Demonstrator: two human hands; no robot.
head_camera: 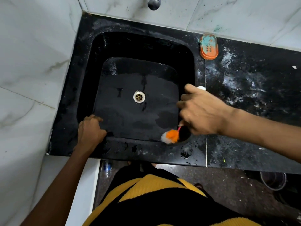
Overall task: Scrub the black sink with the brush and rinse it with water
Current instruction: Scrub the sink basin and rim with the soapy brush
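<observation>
The black sink (91, 75) is set in a black counter, its wet floor showing a metal drain (139, 96) in the middle. My right hand (202, 111) grips the brush handle, whose white end sticks out above the hand. The orange and white brush head (171, 136) presses into the sink's near right corner. My left hand (90, 129) rests on the near left rim of the sink, fingers curled over the edge, holding nothing. A metal tap (154, 3) pokes out of the wall above the sink; no water runs from it.
An orange soap dish (209, 46) smeared with green sits on the counter right of the sink. The stained black counter (252, 88) stretches right. Marble tile walls close the left and back. A plastic bottle (107, 168) and a dark bucket (273, 180) stand on the floor below.
</observation>
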